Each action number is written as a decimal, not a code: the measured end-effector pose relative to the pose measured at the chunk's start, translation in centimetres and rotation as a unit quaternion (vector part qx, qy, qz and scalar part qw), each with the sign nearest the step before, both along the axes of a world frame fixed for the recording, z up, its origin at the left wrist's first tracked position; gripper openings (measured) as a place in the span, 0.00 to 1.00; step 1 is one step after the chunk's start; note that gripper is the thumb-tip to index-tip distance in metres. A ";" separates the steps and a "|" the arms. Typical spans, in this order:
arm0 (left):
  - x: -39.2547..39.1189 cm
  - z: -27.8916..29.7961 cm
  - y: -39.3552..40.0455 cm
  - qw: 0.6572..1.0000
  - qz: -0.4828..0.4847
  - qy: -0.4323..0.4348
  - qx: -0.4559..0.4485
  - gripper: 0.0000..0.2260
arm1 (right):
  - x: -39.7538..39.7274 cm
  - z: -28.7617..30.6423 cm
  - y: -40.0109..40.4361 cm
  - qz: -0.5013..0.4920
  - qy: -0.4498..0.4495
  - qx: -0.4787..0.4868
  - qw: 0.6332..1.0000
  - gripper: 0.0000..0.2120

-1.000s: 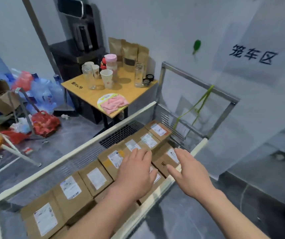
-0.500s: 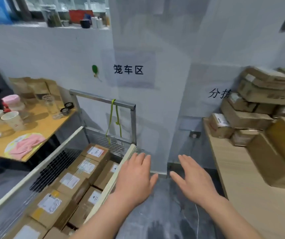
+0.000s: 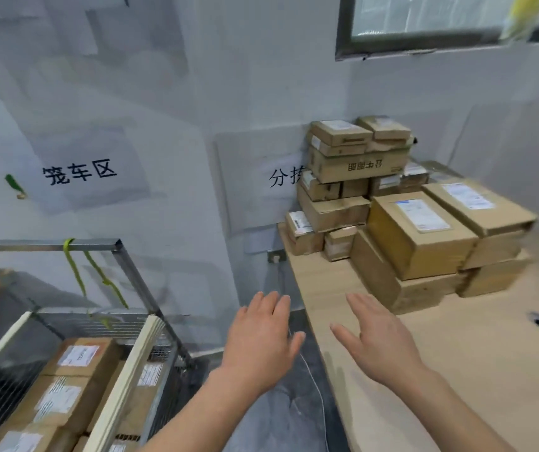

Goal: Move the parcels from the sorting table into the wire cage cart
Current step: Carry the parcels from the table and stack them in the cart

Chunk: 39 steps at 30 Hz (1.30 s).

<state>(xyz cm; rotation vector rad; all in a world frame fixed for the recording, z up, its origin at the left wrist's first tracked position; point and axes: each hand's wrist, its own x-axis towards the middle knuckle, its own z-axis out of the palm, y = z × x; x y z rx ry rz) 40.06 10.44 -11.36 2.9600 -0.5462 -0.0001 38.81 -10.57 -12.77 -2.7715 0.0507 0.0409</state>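
Cardboard parcels (image 3: 418, 230) are stacked at the far corner of the wooden sorting table (image 3: 490, 370). Left hand (image 3: 260, 340) and right hand (image 3: 380, 342) are apart, fingers straight, holding nothing. More boxes lie in the wire cage cart (image 3: 137, 360).

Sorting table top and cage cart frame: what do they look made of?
Sorting table: looks like pale wood or laminate, matte, with faint grain; which of the two is unclear. Cage cart: grey metal square tubing with wire mesh, dull finish, its top rails wrapped in cream padding.
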 end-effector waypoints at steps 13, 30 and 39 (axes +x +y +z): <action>9.0 -2.6 -9.4 0.986 -0.158 0.038 0.035 0.27 | 2.1 -1.8 -8.0 -0.165 0.037 -0.018 0.986 0.29; 21.0 -4.1 -15.0 0.951 -0.304 0.048 0.009 0.28 | 8.5 -1.4 -9.9 -0.334 0.051 -0.021 0.941 0.30; 24.3 -3.3 -17.8 0.954 -0.288 0.074 -0.039 0.27 | 10.6 -0.9 -12.8 -0.355 0.008 0.005 0.935 0.30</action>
